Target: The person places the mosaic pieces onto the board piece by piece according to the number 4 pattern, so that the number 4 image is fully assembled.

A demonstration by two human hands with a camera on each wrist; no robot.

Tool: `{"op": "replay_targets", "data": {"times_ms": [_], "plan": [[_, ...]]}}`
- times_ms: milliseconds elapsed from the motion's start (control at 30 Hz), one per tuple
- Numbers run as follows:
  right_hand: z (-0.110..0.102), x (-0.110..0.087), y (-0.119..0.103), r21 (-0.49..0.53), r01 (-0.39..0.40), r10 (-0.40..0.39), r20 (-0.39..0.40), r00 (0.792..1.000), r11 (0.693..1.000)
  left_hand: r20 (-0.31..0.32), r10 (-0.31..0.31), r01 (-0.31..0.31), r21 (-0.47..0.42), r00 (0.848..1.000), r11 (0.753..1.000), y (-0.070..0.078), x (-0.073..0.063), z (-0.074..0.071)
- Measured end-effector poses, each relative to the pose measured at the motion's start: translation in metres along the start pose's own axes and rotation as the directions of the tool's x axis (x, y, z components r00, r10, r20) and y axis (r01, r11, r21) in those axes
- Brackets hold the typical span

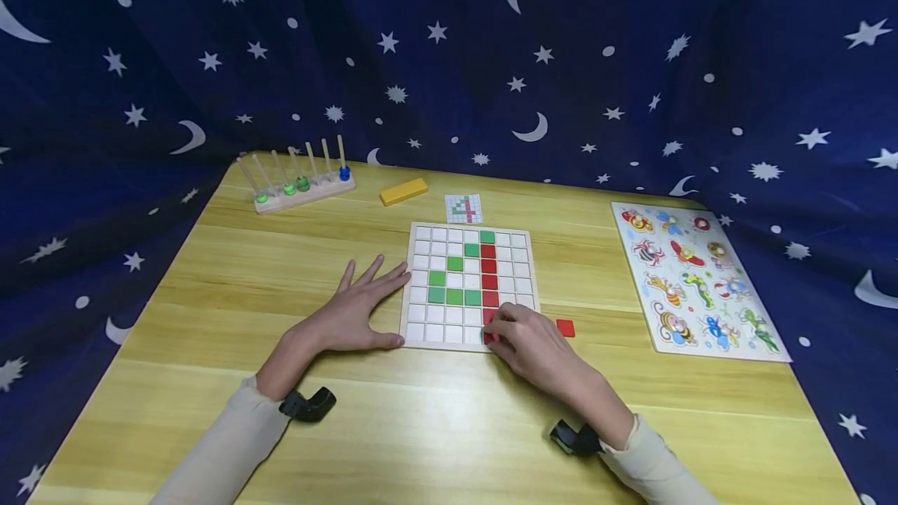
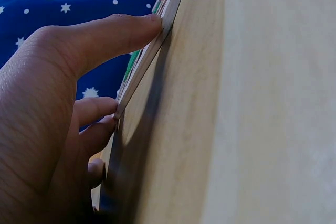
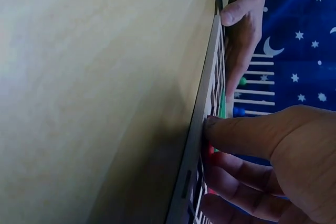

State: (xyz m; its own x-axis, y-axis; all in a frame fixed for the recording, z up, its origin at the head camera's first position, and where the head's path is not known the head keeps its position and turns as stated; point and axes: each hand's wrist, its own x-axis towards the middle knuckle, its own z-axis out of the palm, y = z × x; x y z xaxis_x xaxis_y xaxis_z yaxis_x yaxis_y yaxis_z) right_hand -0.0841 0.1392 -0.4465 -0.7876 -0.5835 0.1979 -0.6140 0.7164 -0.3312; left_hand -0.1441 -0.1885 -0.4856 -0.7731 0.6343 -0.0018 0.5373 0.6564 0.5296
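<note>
A square wooden grid board (image 1: pixel 442 345) with white cells lies on the table. Green tiles (image 1: pixel 454 264) form a slanted line and a short row on it, and red tiles (image 1: pixel 489 266) run down one column. My left hand (image 1: pixel 354 310) rests at the board's left edge, fingers spread, with thumb and fingertips touching the rim. At the bottom of the red column, my right hand (image 1: pixel 533 345) pinches a red tile (image 3: pixel 211 150) between thumb and fingers; they partly hide it. One loose red tile (image 1: pixel 565 328) lies on the table, right of the board.
Behind the board sit a small pattern card (image 1: pixel 464 209) and a yellow block (image 1: pixel 403 192). A peg stand (image 1: pixel 305 195) with green and blue beads is at the back left. An insect puzzle board (image 1: pixel 694 279) lies at the right. A starry curtain (image 1: pixel 449 61) hangs behind the table.
</note>
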Motion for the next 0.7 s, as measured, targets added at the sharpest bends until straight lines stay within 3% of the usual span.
{"op": "replay_targets", "data": {"times_ms": [267, 500, 700], "plan": [[-0.004, -0.001, 0.006, 0.051, -0.030, 0.028, 0.035, 0.999, 0.998, 0.001, 0.001, -0.001, 0.002, 1.000, 1.000, 0.000, 0.000, 0.001], [-0.011, -0.012, 0.014, 0.061, -0.090, 0.092, -0.032, 0.995, 0.994, 0.003, 0.004, -0.004, -0.001, 1.000, 1.000, 0.000, 0.000, 0.001], [-0.025, -0.025, 0.033, -0.012, -0.190, 0.189, -0.055, 0.980, 0.982, -0.002, 0.002, -0.002, 0.003, 1.000, 1.000, 0.000, 0.001, 0.000]]}}
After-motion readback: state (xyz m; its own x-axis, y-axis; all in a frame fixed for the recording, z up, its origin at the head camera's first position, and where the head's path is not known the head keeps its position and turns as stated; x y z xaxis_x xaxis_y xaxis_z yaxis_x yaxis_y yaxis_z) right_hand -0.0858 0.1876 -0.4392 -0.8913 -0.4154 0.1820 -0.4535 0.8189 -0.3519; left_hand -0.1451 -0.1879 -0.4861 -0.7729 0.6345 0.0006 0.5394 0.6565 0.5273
